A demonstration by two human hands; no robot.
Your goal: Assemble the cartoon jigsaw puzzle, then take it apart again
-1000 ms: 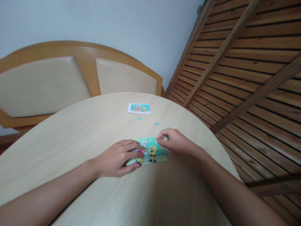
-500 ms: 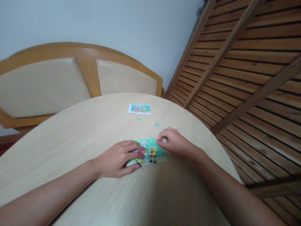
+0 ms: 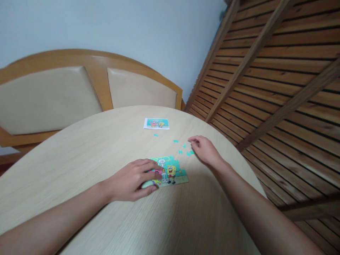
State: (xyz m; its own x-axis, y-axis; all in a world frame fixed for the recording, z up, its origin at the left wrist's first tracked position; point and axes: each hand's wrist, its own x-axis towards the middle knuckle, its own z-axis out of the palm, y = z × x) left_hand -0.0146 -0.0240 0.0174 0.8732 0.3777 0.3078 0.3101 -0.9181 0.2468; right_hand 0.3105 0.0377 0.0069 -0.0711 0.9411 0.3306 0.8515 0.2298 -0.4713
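Note:
A jigsaw puzzle [image 3: 173, 172] with cartoon figures lies mostly assembled on the round table, its upper right edge uneven. Across its left part rests my left hand [image 3: 142, 177], open, fingers spread and covering some of the picture. My right hand [image 3: 204, 148] hovers beyond the puzzle's upper right corner, fingers slightly curled and apart, with no piece visible in them. Several loose turquoise puzzle pieces [image 3: 180, 152] lie just left of and below those fingers. Another loose piece [image 3: 156, 135] sits farther back.
A small printed picture sheet [image 3: 156, 123] of the same cartoon lies toward the table's far edge. Behind the pale wooden table [image 3: 87, 148] stands a padded wooden headboard [image 3: 103, 85] against the wall. Wooden slats [image 3: 255, 88] rise along the right side.
My right hand has moved from the puzzle's upper right edge up and to the right, and its pinch has loosened. Loose pieces it covered now show. My left hand stays on the puzzle.

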